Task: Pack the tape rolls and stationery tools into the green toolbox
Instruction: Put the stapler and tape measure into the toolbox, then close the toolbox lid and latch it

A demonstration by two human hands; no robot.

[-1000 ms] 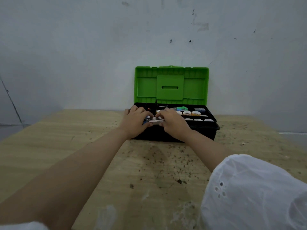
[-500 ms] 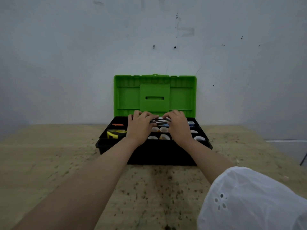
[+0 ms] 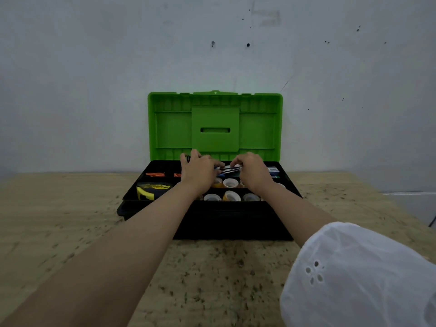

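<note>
The toolbox stands open against the wall, its green lid [image 3: 215,128] upright and its black tray [image 3: 132,192] facing me. Several tape rolls [image 3: 230,184] sit in the tray's middle compartments. A yellow tape measure [image 3: 151,190] lies front left, and orange-handled pieces [image 3: 155,174] behind it. My left hand [image 3: 198,172] and my right hand [image 3: 253,172] hover over the back of the tray, both pinching a thin silvery metal tool [image 3: 230,169] held level between them. A small blue item [image 3: 273,171] lies at the back right.
The toolbox rests on a speckled wooden table [image 3: 70,232] that runs to a grey wall [image 3: 94,67]. My white sleeve [image 3: 354,279] fills the lower right. A pale ledge [image 3: 410,204] lies beyond the table's right edge.
Both hands have carried the metal tool from the tray's front edge to its back, near the lid. The view has shifted, so the box looks nearer and more central.
</note>
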